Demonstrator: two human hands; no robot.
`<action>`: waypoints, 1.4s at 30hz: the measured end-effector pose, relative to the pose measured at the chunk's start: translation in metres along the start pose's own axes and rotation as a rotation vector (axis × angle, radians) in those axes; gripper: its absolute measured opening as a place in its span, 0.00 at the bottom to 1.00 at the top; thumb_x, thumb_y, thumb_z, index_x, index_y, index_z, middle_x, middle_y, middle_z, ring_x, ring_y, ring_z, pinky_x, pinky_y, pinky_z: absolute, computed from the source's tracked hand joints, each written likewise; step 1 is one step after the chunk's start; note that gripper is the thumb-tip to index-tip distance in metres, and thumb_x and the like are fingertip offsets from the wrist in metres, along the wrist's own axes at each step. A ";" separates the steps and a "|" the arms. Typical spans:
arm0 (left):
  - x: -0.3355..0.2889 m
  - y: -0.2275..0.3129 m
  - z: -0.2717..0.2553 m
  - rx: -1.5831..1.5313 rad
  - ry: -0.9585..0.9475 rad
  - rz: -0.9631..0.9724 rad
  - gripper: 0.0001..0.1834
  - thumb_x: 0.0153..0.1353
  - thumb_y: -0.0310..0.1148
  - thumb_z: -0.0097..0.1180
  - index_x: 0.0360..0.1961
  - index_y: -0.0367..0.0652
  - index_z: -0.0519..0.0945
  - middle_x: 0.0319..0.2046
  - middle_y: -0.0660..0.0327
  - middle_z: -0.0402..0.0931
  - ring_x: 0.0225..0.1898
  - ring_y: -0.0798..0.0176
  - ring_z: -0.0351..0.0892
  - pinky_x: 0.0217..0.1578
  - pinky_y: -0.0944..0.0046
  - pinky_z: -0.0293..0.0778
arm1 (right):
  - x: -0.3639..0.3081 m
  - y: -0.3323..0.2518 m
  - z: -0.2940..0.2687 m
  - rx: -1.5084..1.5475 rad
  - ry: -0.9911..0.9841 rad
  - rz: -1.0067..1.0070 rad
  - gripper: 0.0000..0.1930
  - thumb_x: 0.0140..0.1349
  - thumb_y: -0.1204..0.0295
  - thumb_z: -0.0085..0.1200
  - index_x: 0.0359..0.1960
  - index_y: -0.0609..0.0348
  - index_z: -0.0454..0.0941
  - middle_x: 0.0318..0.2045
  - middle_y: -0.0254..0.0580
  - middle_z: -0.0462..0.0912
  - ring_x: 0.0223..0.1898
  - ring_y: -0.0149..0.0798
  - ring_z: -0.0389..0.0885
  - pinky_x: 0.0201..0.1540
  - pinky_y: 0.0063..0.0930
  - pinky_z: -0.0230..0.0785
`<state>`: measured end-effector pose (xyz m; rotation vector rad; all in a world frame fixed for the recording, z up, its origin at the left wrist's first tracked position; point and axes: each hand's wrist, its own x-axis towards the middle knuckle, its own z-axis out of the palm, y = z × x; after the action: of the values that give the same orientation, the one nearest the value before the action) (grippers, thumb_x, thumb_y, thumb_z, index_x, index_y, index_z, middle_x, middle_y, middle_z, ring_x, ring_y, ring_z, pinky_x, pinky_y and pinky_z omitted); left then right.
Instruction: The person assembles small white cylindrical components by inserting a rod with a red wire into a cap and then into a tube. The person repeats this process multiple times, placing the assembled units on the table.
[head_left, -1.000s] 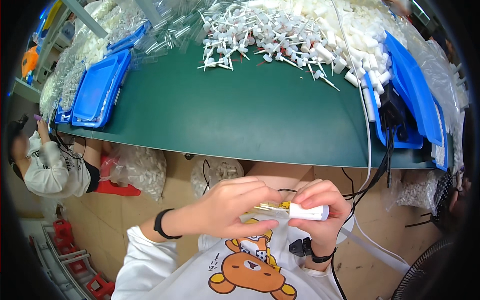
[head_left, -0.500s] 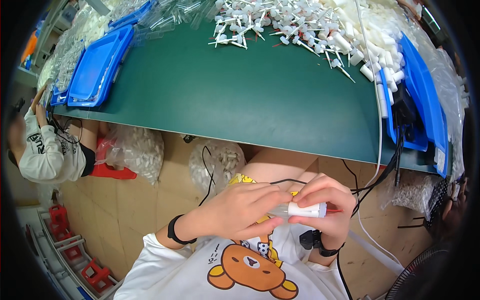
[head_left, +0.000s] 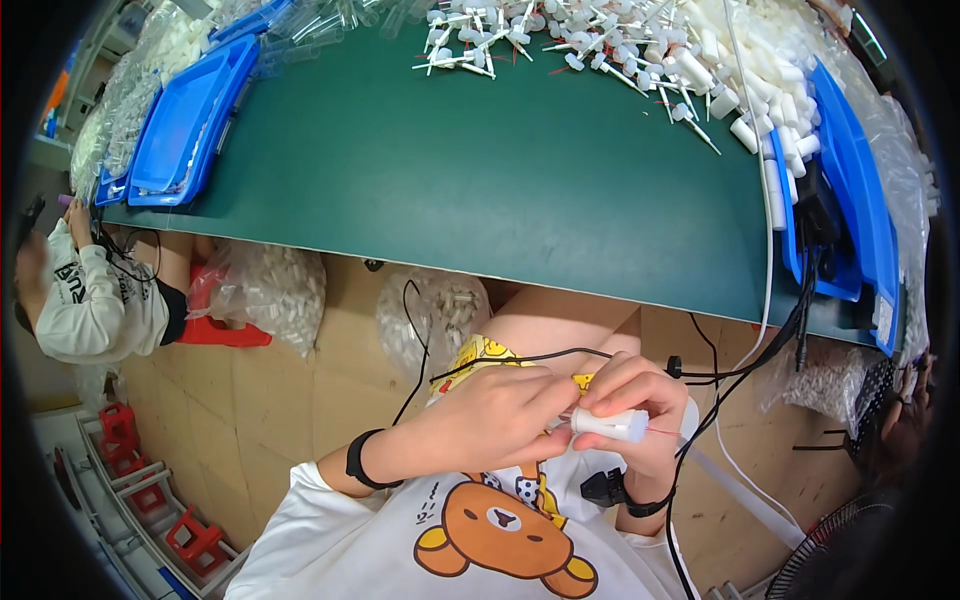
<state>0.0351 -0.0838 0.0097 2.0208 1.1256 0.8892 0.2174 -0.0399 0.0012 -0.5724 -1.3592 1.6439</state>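
Observation:
Over my lap, my right hand [head_left: 652,402] grips a short white plastic cylinder [head_left: 600,424] between thumb and fingers. Its right end carries a pale translucent cap [head_left: 637,426], with a thin red strand [head_left: 662,431] sticking out. My left hand [head_left: 495,408] is closed at the cylinder's other end, fingers and thumb together around a clear plastic tube that they mostly hide. Both hands are nearly touching, in front of the table's near edge.
Blue trays [head_left: 185,120] stand at the green table's [head_left: 450,190] left, another blue tray [head_left: 850,180] at the right. Small white stems with caps [head_left: 600,40] and white cylinders [head_left: 745,130] lie heaped behind. Black cables [head_left: 740,385] hang beside my right hand. A co-worker [head_left: 100,300] sits left.
My left fingers have curled in around the clear tube, which showed more before. The white cylinder has tilted slightly, turning its capped end more into view. My view has shifted a little.

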 end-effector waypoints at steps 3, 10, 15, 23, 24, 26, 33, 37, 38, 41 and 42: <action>0.000 -0.007 0.010 0.026 0.017 -0.007 0.17 0.48 0.33 0.63 0.31 0.38 0.68 0.24 0.57 0.72 0.27 0.56 0.76 0.25 0.59 0.71 | -0.005 0.005 -0.007 -0.169 0.022 -0.023 0.14 0.38 0.78 0.73 0.29 0.61 0.82 0.28 0.40 0.83 0.29 0.32 0.77 0.32 0.23 0.68; -0.001 -0.008 0.026 -0.111 0.017 -0.062 0.18 0.53 0.40 0.64 0.31 0.39 0.69 0.19 0.60 0.70 0.20 0.56 0.73 0.21 0.60 0.68 | -0.019 0.032 -0.009 0.095 0.100 0.014 0.15 0.38 0.73 0.74 0.27 0.60 0.81 0.33 0.40 0.79 0.32 0.32 0.72 0.37 0.25 0.65; -0.002 -0.009 0.026 -0.055 -0.043 -0.082 0.16 0.51 0.34 0.62 0.33 0.37 0.68 0.20 0.58 0.71 0.22 0.55 0.75 0.22 0.59 0.69 | -0.020 0.032 -0.012 0.214 0.064 0.205 0.16 0.40 0.67 0.75 0.28 0.57 0.80 0.42 0.42 0.70 0.40 0.35 0.69 0.41 0.28 0.64; 0.003 -0.004 0.022 -0.080 -0.023 -0.100 0.16 0.52 0.34 0.60 0.35 0.36 0.69 0.20 0.56 0.72 0.22 0.53 0.75 0.23 0.57 0.69 | -0.015 0.041 -0.010 0.289 0.032 -0.030 0.10 0.48 0.68 0.68 0.26 0.57 0.80 0.38 0.40 0.73 0.42 0.39 0.69 0.45 0.33 0.63; 0.003 -0.004 0.022 -0.081 -0.016 -0.087 0.16 0.52 0.34 0.59 0.36 0.36 0.68 0.21 0.55 0.72 0.23 0.53 0.75 0.23 0.56 0.69 | -0.015 0.043 -0.007 0.287 0.032 -0.057 0.09 0.49 0.69 0.67 0.27 0.58 0.80 0.38 0.41 0.73 0.42 0.40 0.70 0.46 0.34 0.63; 0.003 -0.005 0.023 -0.088 -0.002 -0.064 0.16 0.53 0.34 0.58 0.37 0.35 0.68 0.21 0.54 0.72 0.23 0.51 0.75 0.24 0.56 0.70 | -0.015 0.042 -0.002 0.216 0.010 -0.004 0.09 0.49 0.69 0.67 0.27 0.58 0.80 0.39 0.42 0.73 0.44 0.41 0.69 0.47 0.34 0.63; 0.005 0.002 0.024 -0.091 -0.025 -0.151 0.17 0.53 0.34 0.58 0.38 0.34 0.69 0.23 0.52 0.73 0.25 0.49 0.77 0.25 0.55 0.72 | -0.013 0.039 -0.005 0.360 0.002 0.018 0.12 0.58 0.62 0.59 0.29 0.59 0.79 0.43 0.50 0.74 0.49 0.45 0.67 0.53 0.41 0.60; 0.007 0.005 0.023 -0.140 -0.036 -0.184 0.17 0.54 0.34 0.58 0.38 0.33 0.71 0.25 0.50 0.75 0.27 0.48 0.78 0.27 0.55 0.73 | -0.016 0.041 -0.002 0.418 0.017 0.023 0.15 0.64 0.59 0.51 0.28 0.59 0.78 0.44 0.53 0.74 0.50 0.47 0.67 0.55 0.44 0.59; 0.008 0.007 0.022 -0.153 -0.044 -0.200 0.17 0.54 0.34 0.58 0.39 0.33 0.71 0.26 0.50 0.75 0.27 0.47 0.78 0.27 0.55 0.73 | -0.016 0.041 -0.001 0.417 0.025 0.017 0.15 0.64 0.59 0.51 0.28 0.58 0.78 0.44 0.53 0.74 0.50 0.48 0.67 0.55 0.44 0.59; 0.006 0.009 0.019 -0.197 -0.135 -0.289 0.17 0.57 0.35 0.55 0.41 0.32 0.69 0.27 0.48 0.74 0.28 0.45 0.77 0.28 0.54 0.72 | -0.017 0.044 0.006 0.423 0.048 0.008 0.15 0.65 0.60 0.50 0.28 0.59 0.78 0.44 0.54 0.74 0.50 0.48 0.67 0.56 0.45 0.59; 0.006 0.009 0.019 -0.206 -0.140 -0.288 0.18 0.58 0.35 0.54 0.43 0.32 0.67 0.26 0.48 0.75 0.28 0.45 0.77 0.27 0.54 0.72 | -0.015 0.044 0.008 0.424 0.051 0.011 0.15 0.65 0.60 0.49 0.29 0.59 0.78 0.44 0.54 0.74 0.50 0.48 0.67 0.56 0.44 0.59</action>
<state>0.0567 -0.0858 0.0081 1.6757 1.1594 0.6757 0.2029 -0.0564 -0.0402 -0.3661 -0.9305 1.8435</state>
